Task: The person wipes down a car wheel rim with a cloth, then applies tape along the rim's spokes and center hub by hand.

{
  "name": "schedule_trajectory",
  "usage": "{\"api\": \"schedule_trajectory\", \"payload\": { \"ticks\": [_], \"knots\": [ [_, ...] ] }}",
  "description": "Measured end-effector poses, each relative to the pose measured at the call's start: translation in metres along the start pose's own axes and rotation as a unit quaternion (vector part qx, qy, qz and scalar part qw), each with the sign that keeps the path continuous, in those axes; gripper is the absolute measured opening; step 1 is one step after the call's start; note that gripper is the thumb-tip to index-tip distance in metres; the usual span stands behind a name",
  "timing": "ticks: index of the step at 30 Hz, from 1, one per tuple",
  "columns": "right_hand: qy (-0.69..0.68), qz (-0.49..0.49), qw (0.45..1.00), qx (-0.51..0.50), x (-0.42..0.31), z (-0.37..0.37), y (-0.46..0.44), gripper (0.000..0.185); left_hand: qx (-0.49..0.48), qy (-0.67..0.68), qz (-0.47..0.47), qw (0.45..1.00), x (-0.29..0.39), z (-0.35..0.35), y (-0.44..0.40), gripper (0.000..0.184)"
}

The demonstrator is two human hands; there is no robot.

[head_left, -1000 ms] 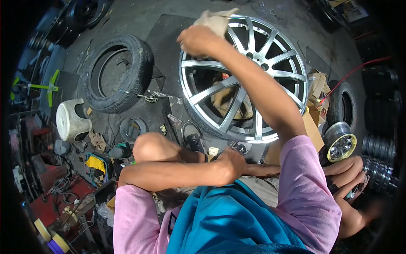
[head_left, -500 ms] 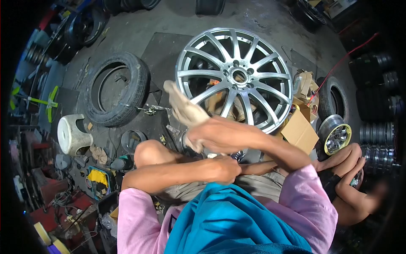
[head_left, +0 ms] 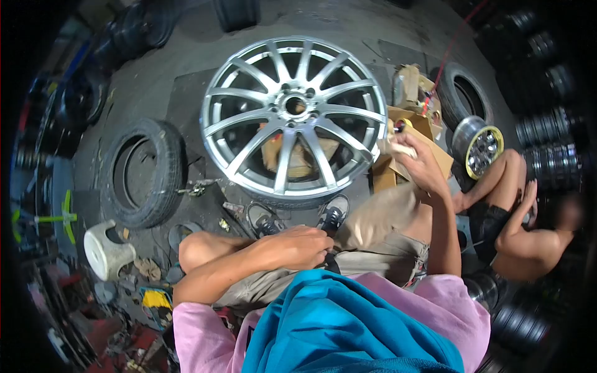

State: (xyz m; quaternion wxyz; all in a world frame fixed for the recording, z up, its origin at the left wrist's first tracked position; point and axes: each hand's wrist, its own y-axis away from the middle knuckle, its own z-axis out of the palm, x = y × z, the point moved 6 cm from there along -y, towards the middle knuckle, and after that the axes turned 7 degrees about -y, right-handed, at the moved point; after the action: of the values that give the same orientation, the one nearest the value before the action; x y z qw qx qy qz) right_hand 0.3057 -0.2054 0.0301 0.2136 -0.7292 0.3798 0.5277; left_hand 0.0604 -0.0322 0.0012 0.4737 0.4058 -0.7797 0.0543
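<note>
A big silver multi-spoke wheel rim lies face up before my feet. At its right edge is my right hand, closed round a beige cloth whose loose part hangs blurred below and left of the hand. A bit of cloth pokes out by the fingertips, close to the rim's edge. My left hand is curled closed over my lap, above the shoes; anything inside its fingers is hidden.
A worn tyre and a white stool are on the left. Open cardboard boxes, another tyre and a yellow-edged wheel stand right. A co-worker sits at far right, near stacked wheels.
My right hand has swung from the left, across my body, to the rim's right side with the cloth. My left hand has shifted slightly left. The view has turned, so the rim appears further left.
</note>
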Motion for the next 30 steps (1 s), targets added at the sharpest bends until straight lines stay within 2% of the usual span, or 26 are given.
{"api": "schedule_trajectory", "payload": {
  "ticks": [2, 4, 5, 7, 8, 12, 14, 21, 23, 26, 30],
  "knots": [
    [0.019, -0.029, 0.998, 0.050, 0.010, -0.012, -0.013, 0.022, 0.038, -0.018, -0.012, 0.999, -0.004, -0.003, -0.002, 0.023],
    [0.203, -0.029, 0.976, 0.078, 0.003, -0.017, -0.023, 0.027, 0.030, -0.032, -0.021, 0.999, -0.010, 0.002, -0.007, 0.022],
    [0.200, -0.025, 0.976, 0.082, 0.015, -0.022, -0.031, 0.027, 0.031, -0.043, -0.034, 0.998, -0.013, 0.003, -0.009, 0.022],
    [0.255, -0.150, 0.947, 0.123, 0.026, -0.025, -0.047, 0.026, 0.030, -0.050, -0.044, 0.997, -0.013, 0.002, -0.012, 0.021],
    [0.269, -0.120, 0.948, 0.117, 0.035, -0.028, -0.055, 0.027, 0.036, -0.057, -0.055, 0.996, -0.014, 0.001, -0.014, 0.020],
    [0.318, -0.121, 0.933, 0.114, 0.049, -0.029, -0.074, 0.025, 0.064, -0.075, -0.047, 0.994, -0.018, -0.001, -0.016, 0.018],
    [0.393, -0.122, 0.906, 0.095, 0.057, -0.030, -0.078, 0.026, 0.074, -0.066, -0.056, 0.994, -0.023, -0.005, -0.017, 0.017],
    [0.405, -0.078, 0.910, 0.048, 0.048, -0.022, -0.069, 0.030, 0.057, -0.100, -0.072, 0.991, -0.027, -0.008, -0.027, 0.019],
    [0.399, -0.136, 0.906, 0.052, 0.042, -0.023, -0.080, 0.030, 0.059, -0.115, -0.067, 0.989, -0.028, -0.007, -0.031, 0.019],
    [0.428, -0.138, 0.892, 0.043, 0.040, -0.025, -0.105, 0.032, 0.026, -0.118, -0.084, 0.989, -0.027, -0.014, -0.041, 0.020],
    [0.427, -0.160, 0.889, 0.048, 0.039, -0.025, -0.104, 0.033, 0.029, -0.093, -0.081, 0.992, -0.025, -0.028, -0.048, 0.020]
  ]
}}
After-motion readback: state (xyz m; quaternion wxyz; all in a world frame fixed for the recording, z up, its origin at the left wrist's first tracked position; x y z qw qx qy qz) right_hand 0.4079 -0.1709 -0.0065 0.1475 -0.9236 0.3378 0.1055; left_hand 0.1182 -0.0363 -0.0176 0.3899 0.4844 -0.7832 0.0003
